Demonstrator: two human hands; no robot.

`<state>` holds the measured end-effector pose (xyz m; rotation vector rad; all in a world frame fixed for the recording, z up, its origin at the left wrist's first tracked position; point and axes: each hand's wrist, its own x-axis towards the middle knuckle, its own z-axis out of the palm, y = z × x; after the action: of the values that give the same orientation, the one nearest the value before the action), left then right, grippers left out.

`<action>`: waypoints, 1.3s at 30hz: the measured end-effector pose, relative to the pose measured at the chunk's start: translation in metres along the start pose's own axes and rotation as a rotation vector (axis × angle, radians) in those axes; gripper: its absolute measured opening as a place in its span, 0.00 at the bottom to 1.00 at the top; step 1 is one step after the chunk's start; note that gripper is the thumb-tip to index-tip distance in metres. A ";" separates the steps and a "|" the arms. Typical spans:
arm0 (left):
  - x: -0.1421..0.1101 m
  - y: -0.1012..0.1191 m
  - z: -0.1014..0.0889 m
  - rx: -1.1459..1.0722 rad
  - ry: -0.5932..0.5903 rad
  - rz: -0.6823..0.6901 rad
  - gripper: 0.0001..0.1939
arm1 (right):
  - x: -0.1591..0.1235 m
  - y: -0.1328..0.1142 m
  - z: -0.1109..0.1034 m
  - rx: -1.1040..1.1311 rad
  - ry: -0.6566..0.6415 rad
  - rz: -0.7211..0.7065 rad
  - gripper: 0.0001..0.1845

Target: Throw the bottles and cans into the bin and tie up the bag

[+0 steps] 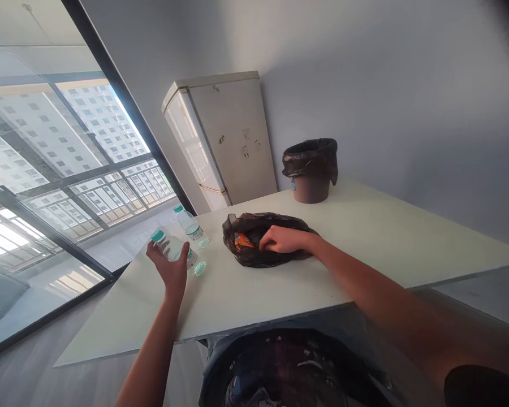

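Note:
My left hand (172,268) curves round a clear plastic water bottle (176,246) with a green cap, thumb on one side and fingers on the other. That bottle leans in view, its base near the tabletop. Just behind it stands a second water bottle (192,228), also green-capped. At the middle of the table lies a crumpled black plastic bag (258,261) with its mouth open. My right hand (282,239) is closed in the bag's opening, its fingertips hidden. Beside those fingers an orange packet (243,240) shows inside the bag.
A brown bin (311,189) lined with a black bag stands at the back of the pale table (390,226). Behind the table is a white refrigerator (237,130). Glass panels (68,141) rise at the left. The table's front edge runs close to my body.

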<state>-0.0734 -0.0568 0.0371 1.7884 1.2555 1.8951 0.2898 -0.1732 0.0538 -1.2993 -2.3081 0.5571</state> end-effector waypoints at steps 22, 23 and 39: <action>0.000 0.001 -0.003 0.118 -0.021 0.025 0.40 | 0.015 -0.002 0.033 -0.107 0.118 -0.086 0.45; 0.001 0.000 -0.003 0.128 -0.007 0.009 0.40 | 0.016 -0.002 0.033 -0.134 0.128 -0.096 0.44; 0.004 -0.005 -0.002 0.141 -0.010 -0.033 0.46 | 0.017 0.008 0.033 -0.460 0.248 0.200 0.38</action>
<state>-0.0779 -0.0521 0.0362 1.8303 1.4382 1.8188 0.2693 -0.1590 0.0256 -1.7109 -2.1811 -0.0904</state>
